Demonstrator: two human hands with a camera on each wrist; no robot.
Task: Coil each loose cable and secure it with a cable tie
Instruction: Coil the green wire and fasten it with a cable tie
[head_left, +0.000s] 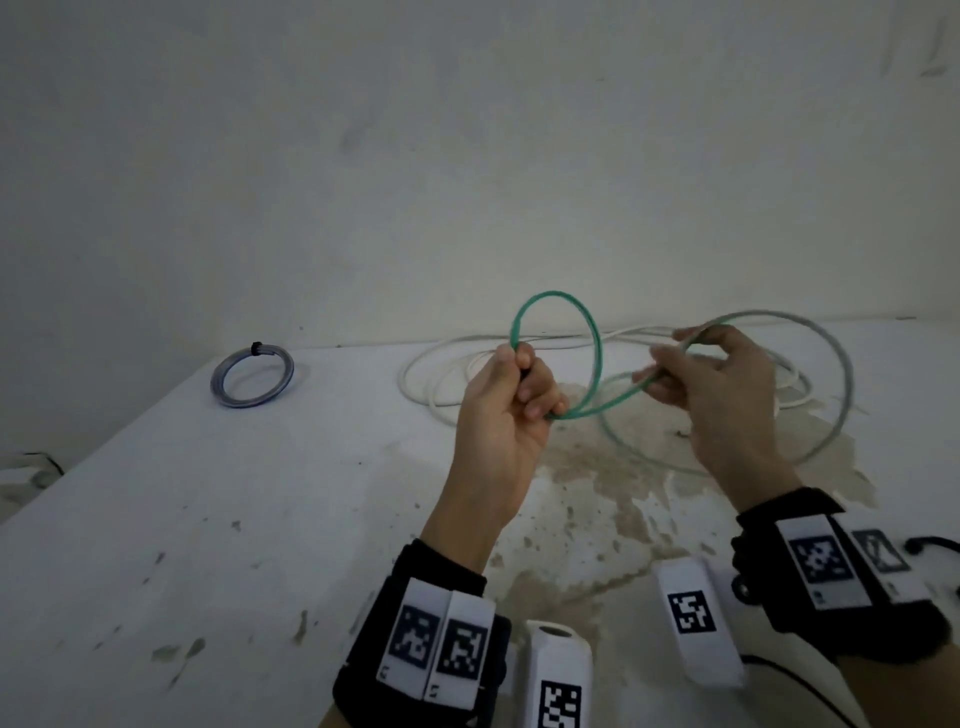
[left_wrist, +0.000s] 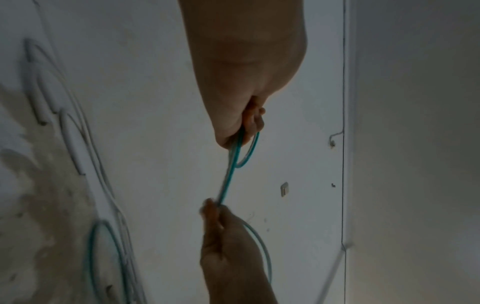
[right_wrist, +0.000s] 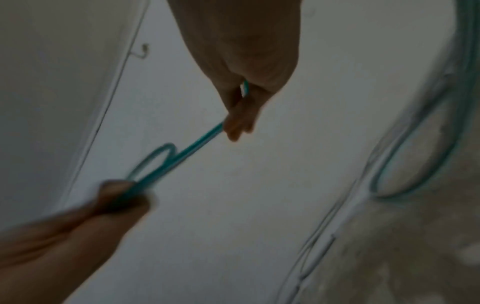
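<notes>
A thin green cable is held above the white table between both hands. My left hand grips it in a fist, with one small round loop standing above the knuckles. My right hand pinches the cable further along, where a bigger loop swings out to the right and down to the table. The left wrist view shows the green cable stretched from my left hand to the right hand. In the blurred right wrist view the green cable runs from my right hand to the left hand.
A loose white cable lies in wide loops at the back of the table. A coiled grey-blue cable bound with a black tie lies at the back left. The wall stands close behind. The table's left edge runs diagonally.
</notes>
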